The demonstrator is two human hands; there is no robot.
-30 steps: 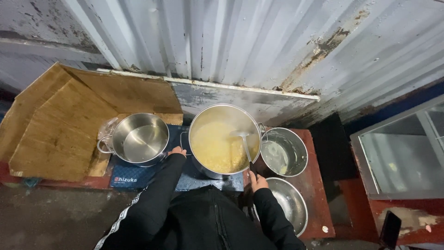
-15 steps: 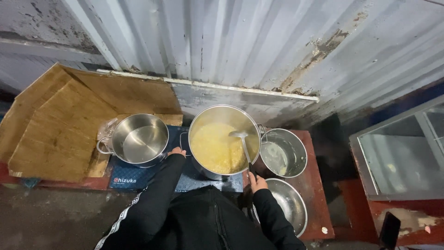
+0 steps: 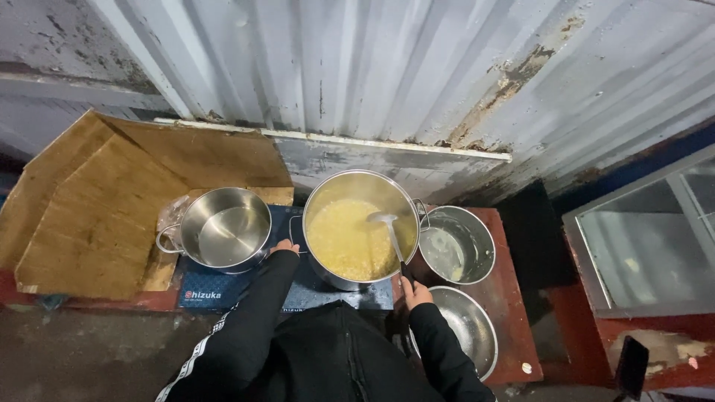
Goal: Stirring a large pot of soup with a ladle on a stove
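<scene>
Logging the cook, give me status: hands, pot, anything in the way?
Left hand on big pot handle. Right hand gripping ladle, bowl in yellow mash. Empty pot left, two bowls right, none blocking.

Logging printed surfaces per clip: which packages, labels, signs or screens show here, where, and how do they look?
Printed mat: dark blue, flat under the pots, red-and-white lettering at its front edge.
Small sticker: round, pale, on the red stand's front right corner.
No screens or signs in view.
</scene>
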